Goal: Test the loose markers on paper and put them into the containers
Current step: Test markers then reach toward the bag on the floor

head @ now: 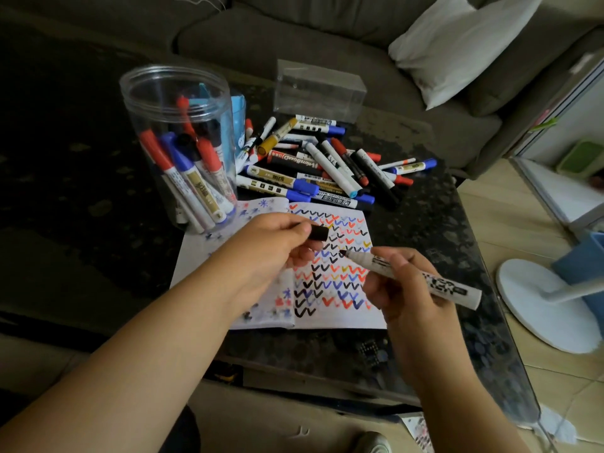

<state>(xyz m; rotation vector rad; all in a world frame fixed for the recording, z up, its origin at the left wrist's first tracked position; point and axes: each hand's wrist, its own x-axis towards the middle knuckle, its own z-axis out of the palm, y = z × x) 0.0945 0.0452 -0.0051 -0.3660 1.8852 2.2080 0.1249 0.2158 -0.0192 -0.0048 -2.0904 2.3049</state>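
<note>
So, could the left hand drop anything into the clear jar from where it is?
Probably yes: the clear jar stands open-topped just beyond the left hand, nothing between them, though that hand already pinches a black cap.

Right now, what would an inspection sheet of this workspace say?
Surface: dark speckled table, glossy.
Job's things: open notebook filled with coloured ticks; clear jar holding markers; loose marker pile; clear box behind it.
Clutter: blue cup behind the jar.
Grips: left hand pinches a black cap; right hand holds an uncapped marker, tip over the page.
Cables: nothing seen.
Surroundings: grey sofa, white pillow, white fan base.
</note>
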